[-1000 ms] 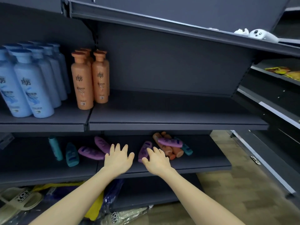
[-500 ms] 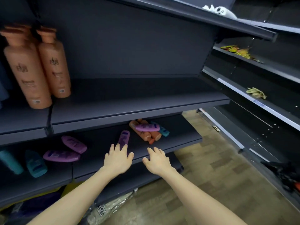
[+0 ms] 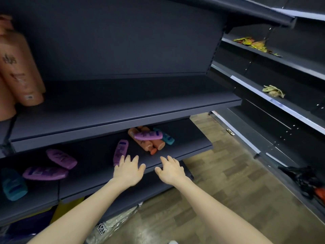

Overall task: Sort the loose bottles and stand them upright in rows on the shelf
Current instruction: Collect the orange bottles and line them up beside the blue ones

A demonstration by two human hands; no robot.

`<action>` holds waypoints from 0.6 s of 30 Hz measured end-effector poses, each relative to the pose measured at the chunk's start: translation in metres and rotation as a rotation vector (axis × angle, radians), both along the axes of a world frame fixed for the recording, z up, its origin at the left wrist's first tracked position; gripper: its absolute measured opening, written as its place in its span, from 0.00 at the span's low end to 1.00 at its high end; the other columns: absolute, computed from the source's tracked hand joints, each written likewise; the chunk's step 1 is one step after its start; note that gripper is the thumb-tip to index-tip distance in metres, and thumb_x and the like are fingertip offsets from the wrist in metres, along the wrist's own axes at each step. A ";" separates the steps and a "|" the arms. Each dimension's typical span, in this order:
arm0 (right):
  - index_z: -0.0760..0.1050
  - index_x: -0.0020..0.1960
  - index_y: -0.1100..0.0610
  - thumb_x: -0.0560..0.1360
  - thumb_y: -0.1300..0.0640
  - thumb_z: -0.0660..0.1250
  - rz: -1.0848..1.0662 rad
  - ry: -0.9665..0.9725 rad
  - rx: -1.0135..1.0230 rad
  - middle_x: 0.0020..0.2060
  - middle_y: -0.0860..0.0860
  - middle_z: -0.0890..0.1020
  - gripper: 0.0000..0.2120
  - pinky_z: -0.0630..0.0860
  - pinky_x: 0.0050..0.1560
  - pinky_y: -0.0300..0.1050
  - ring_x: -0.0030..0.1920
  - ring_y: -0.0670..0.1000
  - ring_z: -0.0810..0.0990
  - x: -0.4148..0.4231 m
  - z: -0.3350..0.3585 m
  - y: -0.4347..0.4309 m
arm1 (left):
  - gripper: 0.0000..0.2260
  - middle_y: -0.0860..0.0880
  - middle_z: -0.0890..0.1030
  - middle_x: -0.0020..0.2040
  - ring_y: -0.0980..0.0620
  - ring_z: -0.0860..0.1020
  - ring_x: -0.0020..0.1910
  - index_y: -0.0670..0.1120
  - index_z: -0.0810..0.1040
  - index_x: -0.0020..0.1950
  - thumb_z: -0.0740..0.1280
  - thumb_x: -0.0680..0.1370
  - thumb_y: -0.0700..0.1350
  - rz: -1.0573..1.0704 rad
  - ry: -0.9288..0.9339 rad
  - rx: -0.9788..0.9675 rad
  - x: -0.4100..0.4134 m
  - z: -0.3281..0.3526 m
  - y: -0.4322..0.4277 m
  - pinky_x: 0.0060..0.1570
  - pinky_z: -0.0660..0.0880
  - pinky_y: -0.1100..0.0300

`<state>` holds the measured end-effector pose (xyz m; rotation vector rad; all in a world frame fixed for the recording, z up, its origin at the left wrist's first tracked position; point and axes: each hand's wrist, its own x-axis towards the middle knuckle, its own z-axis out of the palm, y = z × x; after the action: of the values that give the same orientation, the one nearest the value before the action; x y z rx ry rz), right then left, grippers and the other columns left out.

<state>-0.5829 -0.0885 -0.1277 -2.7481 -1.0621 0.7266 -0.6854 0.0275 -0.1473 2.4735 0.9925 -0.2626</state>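
Bottles [image 3: 148, 135] illegibly labelled; wrap [image 3: 114, 224] lettered "TOY"

Middle shelf [image 3: 123, 106]: bare across centre frame — upright orange bottles [image 3: 22, 71] block only far left. Lower shelf [image 3: 184, 138]: lying purple bottle [image 3: 121, 150] and bottle heap [image 3: 148, 138] flank a bare gap.
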 end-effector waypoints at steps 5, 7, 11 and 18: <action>0.54 0.76 0.54 0.81 0.47 0.54 0.113 -0.022 0.006 0.76 0.54 0.54 0.26 0.56 0.70 0.59 0.76 0.58 0.50 0.053 -0.002 -0.002 | 0.26 0.43 0.54 0.77 0.42 0.47 0.76 0.47 0.54 0.77 0.50 0.81 0.56 0.118 -0.032 -0.011 0.044 0.000 -0.011 0.71 0.56 0.46; 0.55 0.75 0.54 0.81 0.47 0.54 0.161 -0.036 0.014 0.76 0.54 0.55 0.26 0.57 0.69 0.59 0.75 0.58 0.52 0.076 -0.001 -0.003 | 0.26 0.42 0.54 0.77 0.42 0.47 0.76 0.47 0.54 0.77 0.50 0.81 0.56 0.156 -0.041 -0.003 0.064 0.002 -0.018 0.71 0.55 0.46; 0.58 0.74 0.55 0.80 0.47 0.54 0.239 -0.053 0.048 0.74 0.55 0.58 0.24 0.59 0.68 0.61 0.74 0.60 0.55 0.121 0.003 -0.006 | 0.24 0.42 0.57 0.76 0.42 0.49 0.76 0.47 0.58 0.75 0.51 0.81 0.55 0.222 -0.060 0.020 0.104 0.005 -0.033 0.70 0.57 0.45; 0.58 0.74 0.55 0.80 0.46 0.54 0.361 -0.036 0.023 0.75 0.55 0.56 0.25 0.59 0.69 0.61 0.74 0.60 0.54 0.172 -0.005 -0.008 | 0.24 0.42 0.57 0.76 0.42 0.49 0.76 0.47 0.57 0.75 0.51 0.81 0.55 0.332 -0.056 0.013 0.145 0.003 -0.055 0.69 0.57 0.45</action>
<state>-0.4109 -0.0960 -0.1323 -2.5860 -1.5875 0.6992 -0.5406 -0.0270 -0.1438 2.2660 1.3596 -0.0787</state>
